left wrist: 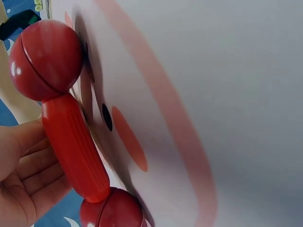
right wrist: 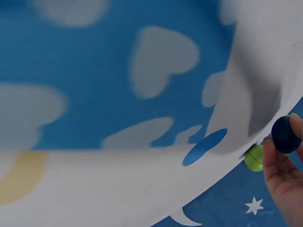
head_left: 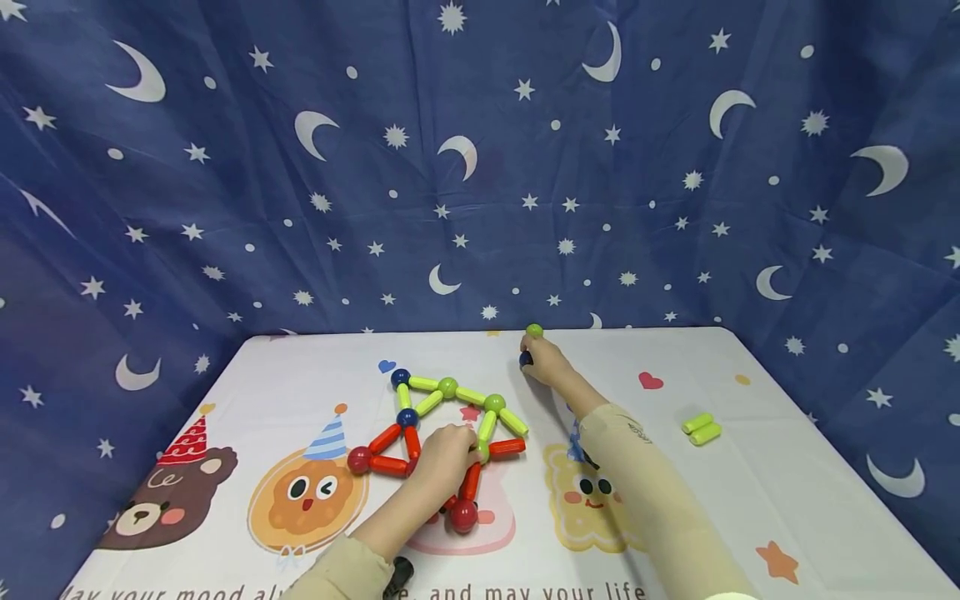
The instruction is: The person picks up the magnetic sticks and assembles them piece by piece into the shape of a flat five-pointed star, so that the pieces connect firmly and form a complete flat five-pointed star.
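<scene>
My right hand [head_left: 550, 364] reaches to the back of the table and pinches a dark blue ball [right wrist: 285, 135] between thumb and fingers. A green ball [right wrist: 254, 158] sits right beside its fingertips. Nearer the front, my left hand [head_left: 447, 457] grips a flat structure of magnetic rods and balls beside a green ball [head_left: 481, 452]. This structure joins lime rods [head_left: 470, 396] and red rods [head_left: 388, 465] with balls of blue, green and red. In the left wrist view, a red rod [left wrist: 75, 146] between two red balls partly hides the left fingers.
Two loose lime rods [head_left: 702, 429] lie side by side at the right of the table. The white tablecloth [head_left: 817, 500] carries printed cartoon figures and lettering. A dark blue curtain [head_left: 480, 167] with moons and stars hangs behind the table's back edge.
</scene>
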The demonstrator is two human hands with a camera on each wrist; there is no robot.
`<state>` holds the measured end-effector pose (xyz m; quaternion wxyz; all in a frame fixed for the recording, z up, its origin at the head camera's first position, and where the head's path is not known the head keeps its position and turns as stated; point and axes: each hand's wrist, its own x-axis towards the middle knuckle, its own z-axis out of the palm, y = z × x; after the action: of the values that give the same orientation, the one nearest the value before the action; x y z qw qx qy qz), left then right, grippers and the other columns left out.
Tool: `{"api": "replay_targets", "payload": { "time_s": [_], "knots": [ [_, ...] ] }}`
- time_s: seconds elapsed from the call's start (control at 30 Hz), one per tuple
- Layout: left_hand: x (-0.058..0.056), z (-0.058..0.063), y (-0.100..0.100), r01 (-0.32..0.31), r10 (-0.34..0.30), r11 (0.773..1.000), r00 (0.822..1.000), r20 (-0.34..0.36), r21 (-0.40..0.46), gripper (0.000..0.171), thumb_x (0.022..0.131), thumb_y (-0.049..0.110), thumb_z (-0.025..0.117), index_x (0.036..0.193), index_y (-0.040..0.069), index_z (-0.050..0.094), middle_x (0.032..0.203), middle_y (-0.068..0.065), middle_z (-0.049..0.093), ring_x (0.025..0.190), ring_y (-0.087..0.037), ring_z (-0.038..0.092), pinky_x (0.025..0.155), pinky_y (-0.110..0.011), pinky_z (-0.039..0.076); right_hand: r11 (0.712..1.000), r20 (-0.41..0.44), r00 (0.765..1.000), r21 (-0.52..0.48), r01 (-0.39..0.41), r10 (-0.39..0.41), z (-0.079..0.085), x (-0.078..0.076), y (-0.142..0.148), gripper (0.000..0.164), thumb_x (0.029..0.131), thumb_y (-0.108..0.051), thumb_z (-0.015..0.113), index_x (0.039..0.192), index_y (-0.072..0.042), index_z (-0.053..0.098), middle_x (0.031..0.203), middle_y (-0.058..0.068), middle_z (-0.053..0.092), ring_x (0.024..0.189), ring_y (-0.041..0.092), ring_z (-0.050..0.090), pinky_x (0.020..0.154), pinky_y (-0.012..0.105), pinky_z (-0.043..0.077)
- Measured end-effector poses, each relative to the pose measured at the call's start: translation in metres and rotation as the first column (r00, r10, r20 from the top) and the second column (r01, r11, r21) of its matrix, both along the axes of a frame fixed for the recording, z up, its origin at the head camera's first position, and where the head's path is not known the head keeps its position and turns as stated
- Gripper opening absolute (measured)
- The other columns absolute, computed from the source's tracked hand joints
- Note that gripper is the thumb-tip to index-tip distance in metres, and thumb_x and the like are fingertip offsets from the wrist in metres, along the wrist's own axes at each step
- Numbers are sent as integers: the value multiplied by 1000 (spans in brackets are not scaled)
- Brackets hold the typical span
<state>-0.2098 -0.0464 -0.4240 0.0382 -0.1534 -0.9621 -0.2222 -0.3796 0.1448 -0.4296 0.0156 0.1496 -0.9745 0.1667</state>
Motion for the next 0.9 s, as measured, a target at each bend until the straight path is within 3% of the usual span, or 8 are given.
{"api": "replay_targets", "payload": {
  "time_s": [0.3, 0.57, 0.9],
  "knots": [
    [0, -1, -2, 9, -9, 1000, 1000, -12, -12, 12, 76, 17, 76, 80, 7, 72, 65, 1, 61, 58, -10, 45, 53, -18, 36, 989, 79, 995, -140, -52, 64, 3, 24, 12, 34, 84, -11, 70, 114, -1, 59, 110, 18, 64, 98, 28, 62, 88, 39, 50],
    [0, -1, -1, 12, -12, 1000, 1000, -19, -10, 12, 76, 18, 76, 79, 7, 72, 66, 1, 62, 59, -10, 45, 54, -19, 36, 969, 63, 984, -195, -154, 169, 12, 52, 26, 31, 83, -11, 71, 111, 0, 61, 107, 19, 66, 86, 23, 62, 78, 35, 51],
    [0, 0, 0, 29, -31, 999, 996, -78, -32, 13, 74, 17, 77, 69, 9, 69, 59, 2, 58, 56, -10, 42, 53, -20, 33, 924, 60, 945, -239, -300, 323, 17, 87, 38, 31, 85, -6, 68, 112, 4, 59, 105, 17, 66, 86, 23, 66, 74, 28, 53]
  ]
}}
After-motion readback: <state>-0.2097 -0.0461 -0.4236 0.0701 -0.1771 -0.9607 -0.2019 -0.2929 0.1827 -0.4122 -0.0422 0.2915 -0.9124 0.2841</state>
